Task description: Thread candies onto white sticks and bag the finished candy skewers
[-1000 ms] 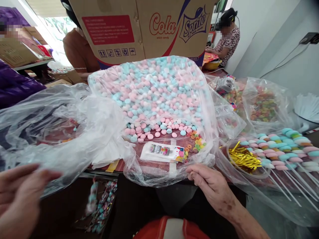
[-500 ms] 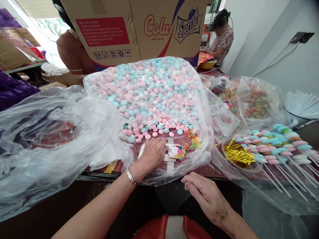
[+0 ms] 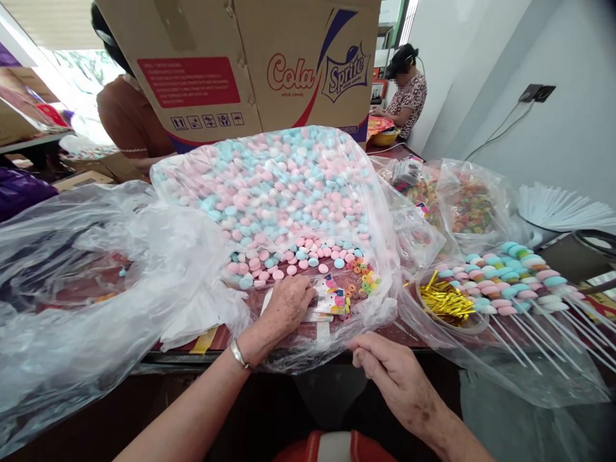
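My left hand (image 3: 287,305), with a silver bangle at the wrist, reaches over the table with its fingers closed on the edge of a printed card (image 3: 332,296). Beneath and beside that card lie more cards, partly covered by the hand. My right hand (image 3: 392,375) hovers at the table's front edge, fingers curled together; whatever they may hold is hidden. Pink, blue and white candies (image 3: 312,262) spill from a large clear plastic bag (image 3: 269,186) just beyond the left hand. Small coloured ring candies (image 3: 360,279) lie right of the cards.
At right, a clear tub (image 3: 481,326) holds gold twist ties (image 3: 445,300), beside candy skewers (image 3: 517,279) on white sticks. Crumpled plastic (image 3: 158,256) covers the left side. A big carton (image 3: 308,70) stands behind; two people (image 3: 407,96) sit further back.
The card at my left fingertips has risen and tilted off the others. My right hand's fingers have curled in more. The whole view has shifted slightly.
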A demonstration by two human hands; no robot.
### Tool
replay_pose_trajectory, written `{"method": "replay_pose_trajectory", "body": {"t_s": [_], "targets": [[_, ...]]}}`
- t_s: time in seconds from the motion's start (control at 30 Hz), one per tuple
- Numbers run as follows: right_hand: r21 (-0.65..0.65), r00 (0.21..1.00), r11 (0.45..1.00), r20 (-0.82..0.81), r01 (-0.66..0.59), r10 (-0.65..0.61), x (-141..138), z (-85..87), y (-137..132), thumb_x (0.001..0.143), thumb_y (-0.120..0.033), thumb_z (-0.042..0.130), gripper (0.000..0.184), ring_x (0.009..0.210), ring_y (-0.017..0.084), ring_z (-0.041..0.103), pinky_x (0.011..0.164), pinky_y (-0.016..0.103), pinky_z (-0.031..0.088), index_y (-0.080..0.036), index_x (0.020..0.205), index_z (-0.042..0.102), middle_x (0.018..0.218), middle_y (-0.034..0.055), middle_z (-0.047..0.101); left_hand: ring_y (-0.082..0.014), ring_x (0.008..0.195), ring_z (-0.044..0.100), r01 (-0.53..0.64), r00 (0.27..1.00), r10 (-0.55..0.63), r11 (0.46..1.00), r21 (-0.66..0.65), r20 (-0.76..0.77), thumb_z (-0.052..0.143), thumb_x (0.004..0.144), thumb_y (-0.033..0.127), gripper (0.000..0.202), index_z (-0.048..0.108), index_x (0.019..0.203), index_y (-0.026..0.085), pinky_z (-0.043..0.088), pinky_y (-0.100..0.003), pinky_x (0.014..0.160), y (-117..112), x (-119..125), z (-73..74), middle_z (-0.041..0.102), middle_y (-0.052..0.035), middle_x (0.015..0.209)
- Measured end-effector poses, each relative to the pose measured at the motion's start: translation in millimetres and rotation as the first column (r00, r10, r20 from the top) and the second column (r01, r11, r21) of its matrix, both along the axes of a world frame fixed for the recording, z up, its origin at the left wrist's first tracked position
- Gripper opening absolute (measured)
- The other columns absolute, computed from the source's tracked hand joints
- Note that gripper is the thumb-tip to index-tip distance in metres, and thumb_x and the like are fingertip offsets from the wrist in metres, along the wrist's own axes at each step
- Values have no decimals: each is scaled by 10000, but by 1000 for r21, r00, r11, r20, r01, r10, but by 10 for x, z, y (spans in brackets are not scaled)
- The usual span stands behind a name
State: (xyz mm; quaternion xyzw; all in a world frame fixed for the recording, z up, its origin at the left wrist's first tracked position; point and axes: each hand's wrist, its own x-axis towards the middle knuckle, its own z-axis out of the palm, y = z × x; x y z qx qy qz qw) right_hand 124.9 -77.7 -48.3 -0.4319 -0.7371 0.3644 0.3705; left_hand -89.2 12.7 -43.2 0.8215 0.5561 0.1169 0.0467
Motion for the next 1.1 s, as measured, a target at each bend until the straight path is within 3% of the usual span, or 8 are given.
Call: {"method": "replay_pose_trajectory", "body": {"t_s": [0.2, 0.43, 0.6, 0.73, 0.83, 0.9, 0.97, 1.1], "targets": [[-79, 922, 927, -103, 366, -373, 35, 128, 304, 849, -363, 581, 432, 767, 162, 587, 654, 269, 512, -161, 1220, 491, 1045, 89, 624, -185, 727, 494, 190, 952, -240, 951, 244, 190, 411, 953, 252, 241, 509, 744, 186, 383, -324, 691, -183, 86, 234, 556, -31, 735], [-238, 957, 953, -177, 186, -230, 52, 266, 426, 872, -329, 532, 187, 710, 135, 559, 652, 235, 456, -174, 926, 620, 791, -3, 628, -196, 682, 451, 281, 946, -323, 833, 476, 8, 494, 914, 193, 199, 527, 719, 169, 342, -341, 662, -271, 297, 288, 530, -41, 679], [-265, 924, 955, -315, 133, -216, 114, 201, 409, 912, -394, 486, 267, 694, 132, 554, 615, 225, 440, -161, 913, 617, 770, -3, 623, -210, 704, 448, 292, 952, -300, 820, 492, -65, 505, 905, 189, 163, 532, 744, 177, 340, -370, 695, -237, 332, 204, 534, -43, 696], [-163, 942, 956, -195, 244, -274, 137, 170, 425, 902, -308, 503, 193, 745, 152, 576, 680, 250, 457, -172, 925, 638, 806, 9, 644, -221, 760, 506, 273, 951, -308, 827, 491, -11, 510, 905, 209, 95, 543, 823, 175, 383, -387, 745, -248, 405, 184, 577, -59, 757], [47, 953, 958, -128, 284, -276, 162, 168, 427, 913, -251, 478, 180, 804, 166, 591, 752, 281, 465, -186, 928, 645, 855, 31, 658, -310, 1062, 521, 216, 944, -315, 817, 535, 100, 561, 876, 244, 241, 525, 1079, 119, 380, -485, 901, -259, 481, 248, 608, -184, 1089], [178, 971, 955, -77, 238, -227, 191, 175, 420, 927, -232, 454, 187, 841, 174, 591, 786, 301, 463, -195, 937, 638, 886, 47, 659, -311, 1145, 500, 242, 920, -356, 845, 477, 164, 552, 876, 222, 262, 523, 1119, 130, 348, -506, 969, -253, 515, 315, 606, -177, 1150], [271, 980, 943, -12, 192, -196, 225, 181, 409, 944, -224, 421, 206, 833, 178, 578, 774, 309, 458, -195, 927, 625, 862, 54, 644, -239, 959, 587, 295, 889, -370, 914, 279, 272, 509, 890, 200, 97, 581, 951, 175, 423, -412, 876, -238, 528, 376, 667, -82, 935], [410, 965, 890, 80, 198, -252, 284, 159, 378, 952, -222, 388, 226, 777, 186, 533, 715, 315, 426, -186, 874, 596, 783, 52, 596, -128, 592, 513, 290, 859, -145, 929, -232, 491, 522, 887, 314, 230, 558, 698, 189, 391, -240, 556, -209, 522, 428, 568, 29, 623]]}}
